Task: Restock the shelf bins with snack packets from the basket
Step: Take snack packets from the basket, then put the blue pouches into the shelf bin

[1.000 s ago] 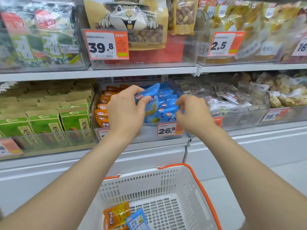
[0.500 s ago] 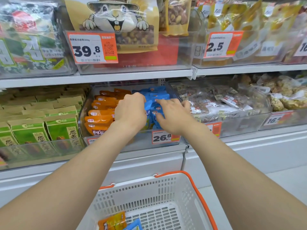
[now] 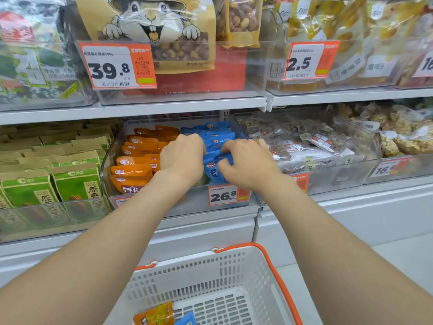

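A clear shelf bin (image 3: 112, 158) on the middle shelf holds a row of orange snack packets (image 3: 133, 171) on its left and a row of blue snack packets (image 3: 216, 137) on its right. Both my hands are inside it at the blue row. My left hand (image 3: 181, 158) has its fingers curled down against the left side of the blue packets. My right hand (image 3: 246, 160) pinches the front blue packets from the right. Below, a white basket with an orange rim (image 3: 276, 275) holds an orange packet (image 3: 154, 314) and a blue packet (image 3: 187, 320).
Green boxed snacks (image 3: 75, 184) fill the bin to the left. A clear bin of bagged nuts (image 3: 316, 146) stands to the right. The upper shelf carries large bags behind price tags 39.8 (image 3: 117, 65) and 2.5 (image 3: 309, 59). White cabinet fronts run below the shelf.
My left hand brought a blue packet down into the blue row. Both hands have closed in on the front of that row, and the view has shifted slightly.
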`<state>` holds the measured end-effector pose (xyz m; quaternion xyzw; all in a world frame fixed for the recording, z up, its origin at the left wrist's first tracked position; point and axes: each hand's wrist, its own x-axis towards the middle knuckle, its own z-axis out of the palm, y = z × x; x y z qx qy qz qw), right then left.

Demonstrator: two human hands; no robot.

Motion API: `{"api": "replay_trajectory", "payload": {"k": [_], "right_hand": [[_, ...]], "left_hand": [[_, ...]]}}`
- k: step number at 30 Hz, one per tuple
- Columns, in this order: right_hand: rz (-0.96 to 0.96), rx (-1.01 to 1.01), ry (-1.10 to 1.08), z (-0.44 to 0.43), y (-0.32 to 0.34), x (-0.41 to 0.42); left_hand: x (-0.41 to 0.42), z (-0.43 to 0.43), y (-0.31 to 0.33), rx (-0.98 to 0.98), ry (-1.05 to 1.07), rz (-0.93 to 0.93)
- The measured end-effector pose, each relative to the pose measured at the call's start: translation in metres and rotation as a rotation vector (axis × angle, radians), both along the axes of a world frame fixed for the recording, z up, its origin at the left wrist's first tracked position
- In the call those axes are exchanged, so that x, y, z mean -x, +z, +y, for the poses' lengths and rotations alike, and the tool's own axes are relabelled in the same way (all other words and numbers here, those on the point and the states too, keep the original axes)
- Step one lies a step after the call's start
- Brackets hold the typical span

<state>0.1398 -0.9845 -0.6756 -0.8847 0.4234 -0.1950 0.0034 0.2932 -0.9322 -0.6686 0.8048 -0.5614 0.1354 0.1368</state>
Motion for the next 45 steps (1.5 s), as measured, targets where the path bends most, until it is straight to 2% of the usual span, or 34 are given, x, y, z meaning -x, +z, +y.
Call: {"api": "replay_trajectory", "payload": {"k": [3, 9, 13, 18, 24, 26, 28, 32, 35, 38, 45], "right_hand": [[-0.011, 0.013, 0.000, 0.001, -0.002, 0.000], [0.034, 0.063, -0.037, 0.000, -0.005, 0.004], [0.025, 0.101, -0.098, 0.000, -0.007, 0.011], [0.056, 0.078, -0.115, 0.001, -0.008, 0.013], [-0.063, 0.149, -0.023, 0.016, -0.006, 0.010], [-0.111, 0.109, 0.074, 0.027, -0.004, 0.003], [-0.112, -0.017, 0.174, 0.042, -0.004, -0.004], [0.195, -0.265, 0.257, 0.081, -0.020, -0.016], [0.455, -0.410, 0.250, 0.108, -0.048, -0.023], [0.673, -0.535, 0.254, 0.136, -0.076, -0.030], [0.900, -0.567, 0.370, 0.187, -0.141, -0.041]], "left_hand": [[-0.009, -0.008, -0.011, 0.031, -0.091, 0.004], [-0.018, -0.019, -0.018, 0.085, -0.141, 0.064], [-0.020, -0.021, -0.018, 0.143, -0.184, 0.019], [-0.021, -0.015, -0.015, 0.216, -0.242, 0.108], [-0.022, 0.027, -0.021, 0.523, -0.306, 0.170], [-0.022, 0.046, -0.030, 0.541, -0.356, 0.125], [-0.023, 0.064, -0.037, 0.549, -0.392, 0.068], [-0.026, 0.104, -0.057, 0.550, -0.525, 0.015], [-0.034, 0.134, -0.091, 0.477, -0.584, 0.031], [-0.046, 0.158, -0.139, 0.271, -0.493, 0.104], [-0.074, 0.205, -0.246, -0.684, -0.269, 0.262]]}}
